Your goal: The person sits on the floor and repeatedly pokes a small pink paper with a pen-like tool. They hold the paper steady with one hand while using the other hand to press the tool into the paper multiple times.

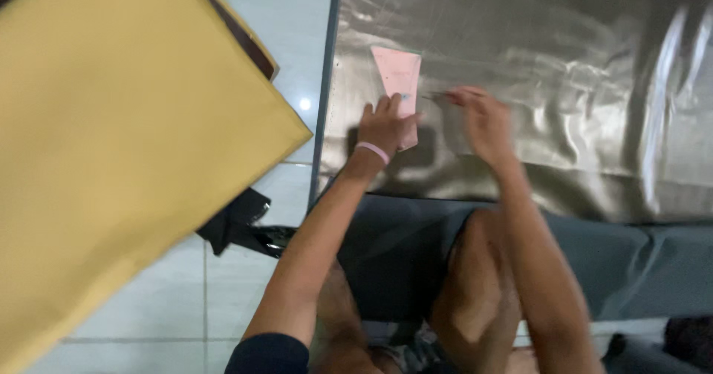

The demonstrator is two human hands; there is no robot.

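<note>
1. In the head view, a pink card piece (397,84) lies flat on a shiny grey cloth (564,84). It is wide at the top and gets thinner toward the bottom. It has a small blue-green dot near its lower part.
2. The left hand (384,125) rests on the lower end of the pink card piece. Its fingers are spread flat and press down on it. They are not curled around it. A pink band (372,151) sits on that wrist.
3. The right hand (483,121) is just beside the card, on its right. Its fingertips are pinched on a thin stick-like tool (438,95). The picture is blurry, so I cannot tell what kind of tool it is. Its tip points at the right edge of the card.
4. A big yellow sheet (126,136) fills the left side and hides much of the floor.
5. A darker grey cloth (639,255) lies below the shiny one, over the person's knees.
6. A crumpled black thing (238,225) lies on the pale floor tiles (171,300).
</note>
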